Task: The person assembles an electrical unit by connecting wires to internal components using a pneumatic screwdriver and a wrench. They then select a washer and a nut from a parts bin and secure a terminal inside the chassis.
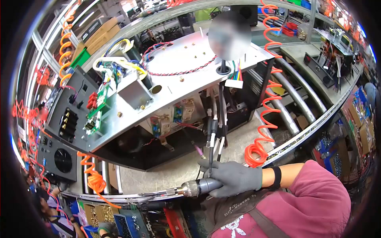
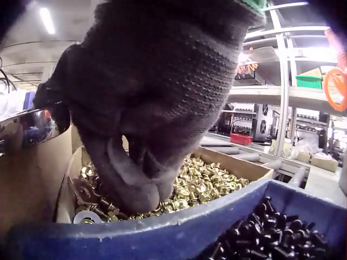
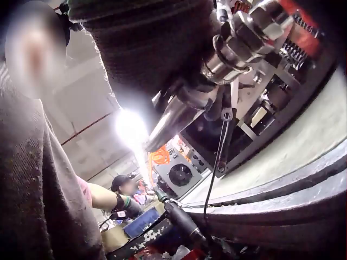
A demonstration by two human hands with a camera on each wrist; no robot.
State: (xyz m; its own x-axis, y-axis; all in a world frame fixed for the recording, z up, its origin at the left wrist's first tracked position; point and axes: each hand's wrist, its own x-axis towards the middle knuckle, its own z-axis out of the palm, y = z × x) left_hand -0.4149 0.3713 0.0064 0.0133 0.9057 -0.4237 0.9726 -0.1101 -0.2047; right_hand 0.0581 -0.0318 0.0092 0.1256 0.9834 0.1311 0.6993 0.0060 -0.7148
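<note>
My left hand (image 2: pixel 157 86), in a dark knit glove, reaches down into a cardboard box of brass screws (image 2: pixel 209 181); its bent fingers pinch among the screws, with the fingertips partly hidden. In the head view the left glove (image 1: pixel 107 227) shows only in part at the bottom edge. My gloved right hand (image 1: pixel 238 178) grips the grey body of a power driver (image 1: pixel 194 187), whose bit end points left along the bench edge. A large metal cabinet (image 1: pixel 170 89) with cables and circuit boards stands beyond it. The driver's metal front (image 3: pixel 181 116) is close up in the right wrist view.
A blue bin of black screws (image 2: pixel 265 233) adjoins the brass screws. Coiled orange hoses (image 1: pixel 256 154) hang on both sides of the cabinet. Metal rollers (image 1: pixel 295 91) lie to the right. Another person (image 1: pixel 55 210) is at the lower left, beside a fan unit (image 1: pixel 59 160).
</note>
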